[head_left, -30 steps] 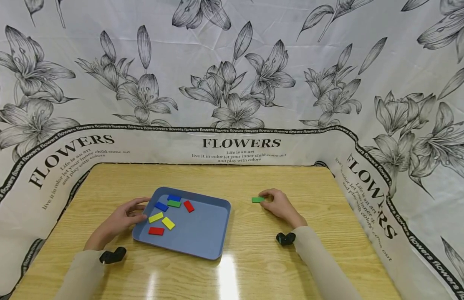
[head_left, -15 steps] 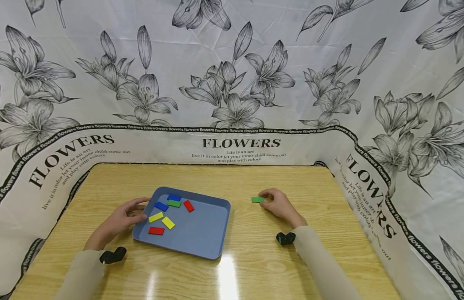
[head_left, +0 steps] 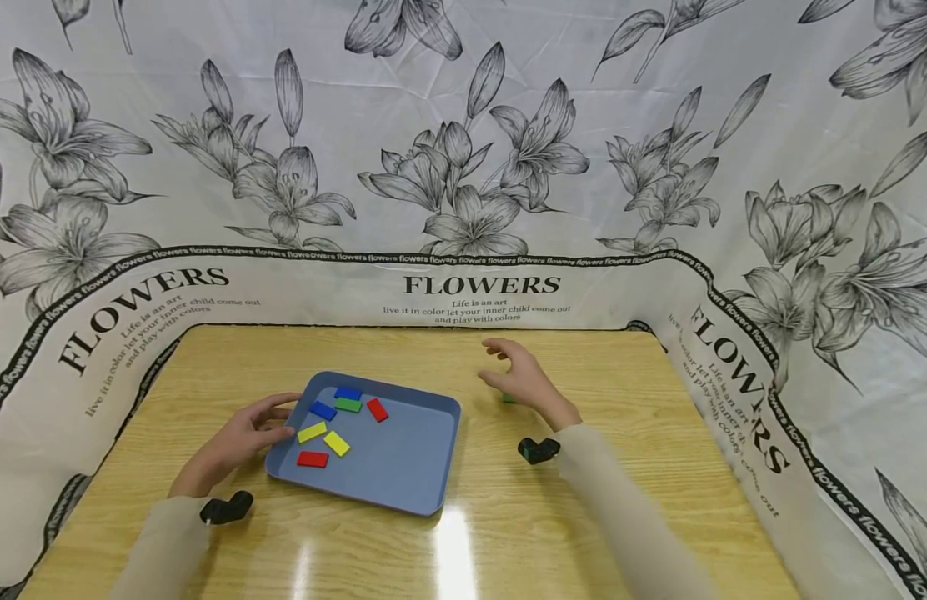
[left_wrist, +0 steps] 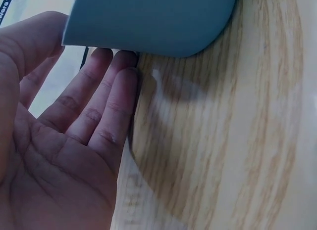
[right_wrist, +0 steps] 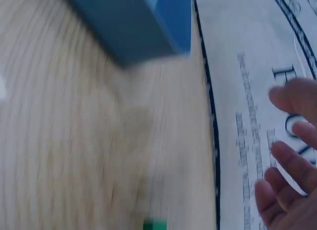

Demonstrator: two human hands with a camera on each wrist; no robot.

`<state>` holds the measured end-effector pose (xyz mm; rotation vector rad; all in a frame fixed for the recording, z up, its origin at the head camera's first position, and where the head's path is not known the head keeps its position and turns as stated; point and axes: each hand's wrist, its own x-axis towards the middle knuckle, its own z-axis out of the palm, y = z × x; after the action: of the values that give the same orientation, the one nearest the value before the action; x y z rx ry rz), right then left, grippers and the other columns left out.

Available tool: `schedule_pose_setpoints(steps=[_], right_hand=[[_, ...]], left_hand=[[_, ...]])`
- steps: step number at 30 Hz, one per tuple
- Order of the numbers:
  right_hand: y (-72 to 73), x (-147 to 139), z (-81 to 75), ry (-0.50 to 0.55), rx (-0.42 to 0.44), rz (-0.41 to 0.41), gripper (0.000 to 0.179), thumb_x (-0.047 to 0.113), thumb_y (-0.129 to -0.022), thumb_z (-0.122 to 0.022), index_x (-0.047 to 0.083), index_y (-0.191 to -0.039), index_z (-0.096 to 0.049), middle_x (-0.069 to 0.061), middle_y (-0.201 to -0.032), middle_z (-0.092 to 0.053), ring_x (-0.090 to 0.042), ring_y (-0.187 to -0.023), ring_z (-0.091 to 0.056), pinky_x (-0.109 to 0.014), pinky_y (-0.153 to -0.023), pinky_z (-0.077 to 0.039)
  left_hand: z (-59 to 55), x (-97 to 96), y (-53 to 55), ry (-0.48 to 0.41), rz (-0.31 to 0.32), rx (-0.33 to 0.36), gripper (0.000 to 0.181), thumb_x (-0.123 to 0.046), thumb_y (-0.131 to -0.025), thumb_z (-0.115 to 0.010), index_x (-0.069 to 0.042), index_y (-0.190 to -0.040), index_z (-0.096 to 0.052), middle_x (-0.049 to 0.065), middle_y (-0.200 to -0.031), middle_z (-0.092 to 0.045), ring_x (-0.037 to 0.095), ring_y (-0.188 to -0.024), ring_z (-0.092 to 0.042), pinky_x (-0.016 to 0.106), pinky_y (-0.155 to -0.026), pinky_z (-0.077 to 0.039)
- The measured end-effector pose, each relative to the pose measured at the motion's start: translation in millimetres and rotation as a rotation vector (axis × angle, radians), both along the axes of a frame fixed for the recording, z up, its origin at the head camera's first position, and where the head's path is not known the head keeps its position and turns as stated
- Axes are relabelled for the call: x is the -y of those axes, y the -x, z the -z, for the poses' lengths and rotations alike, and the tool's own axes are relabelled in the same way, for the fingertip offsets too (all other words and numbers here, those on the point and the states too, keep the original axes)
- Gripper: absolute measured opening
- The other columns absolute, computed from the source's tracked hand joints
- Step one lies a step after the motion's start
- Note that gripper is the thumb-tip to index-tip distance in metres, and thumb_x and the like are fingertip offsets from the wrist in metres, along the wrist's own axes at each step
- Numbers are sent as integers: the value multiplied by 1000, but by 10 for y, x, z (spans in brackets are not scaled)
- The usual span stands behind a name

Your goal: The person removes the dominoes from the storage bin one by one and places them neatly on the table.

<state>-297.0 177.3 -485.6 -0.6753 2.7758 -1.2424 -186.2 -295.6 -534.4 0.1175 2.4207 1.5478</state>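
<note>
My left hand (head_left: 242,437) is at the left side of a blue-grey tray (head_left: 381,479), holding it by the rim. In the left wrist view the thumb goes over the tray's edge (left_wrist: 148,27) and the fingertips lie against its outer side. My right hand (head_left: 525,379) is raised above the table right of the tray, fingers spread and holding nothing. A green block (head_left: 508,398) lies on the table below it, mostly hidden by the hand. In the tray are blue blocks (head_left: 323,410), a green block (head_left: 348,406), red blocks (head_left: 313,459) and yellow blocks (head_left: 337,443).
The wooden table (head_left: 523,525) carries the tray left of its middle. White cloth (head_left: 463,200) printed with flowers and lettering encloses the back and sides. Black devices (head_left: 538,451) sit at both wrists.
The right hand has let go of the green block, which stays on the table. That hand has risen and moved away and to the left. The left hand and tray have not moved.
</note>
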Motion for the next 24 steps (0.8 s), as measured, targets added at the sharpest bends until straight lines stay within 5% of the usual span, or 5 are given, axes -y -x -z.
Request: schedule_pose_setpoints(steps=[7, 13, 24], right_hand=[[41, 634, -76, 92, -54, -62, 59, 20, -95, -72, 2, -148, -53, -23, -140, -58, -45, -130, -52, -56, -97, -51], [-130, 1178, -16, 106, -59, -198, 58, 15, -94, -72, -2, -146, -53, -25, -138, -59, -43, -125, -57, -55, -103, -49], [-353, 1736, 193, 51, 26, -241, 55, 17, -95, -74, 5, -146, -56, -14, -131, -64, -22, -92, -62, -25, -75, -49]], left_hand=[[14, 23, -1, -4, -1, -4, 64, -28, -101, -68, -17, -158, -42, 27, -154, -46, 46, -140, -46, 48, -101, -53], [25, 16, -28, 11, -15, -5, 62, -26, -102, -66, -16, -158, -42, 27, -153, -46, 46, -139, -46, 47, -102, -52], [15, 0, -24, -17, -8, 14, 62, -26, -103, -65, -18, -159, -41, 27, -155, -44, 46, -142, -43, 52, -107, -49]])
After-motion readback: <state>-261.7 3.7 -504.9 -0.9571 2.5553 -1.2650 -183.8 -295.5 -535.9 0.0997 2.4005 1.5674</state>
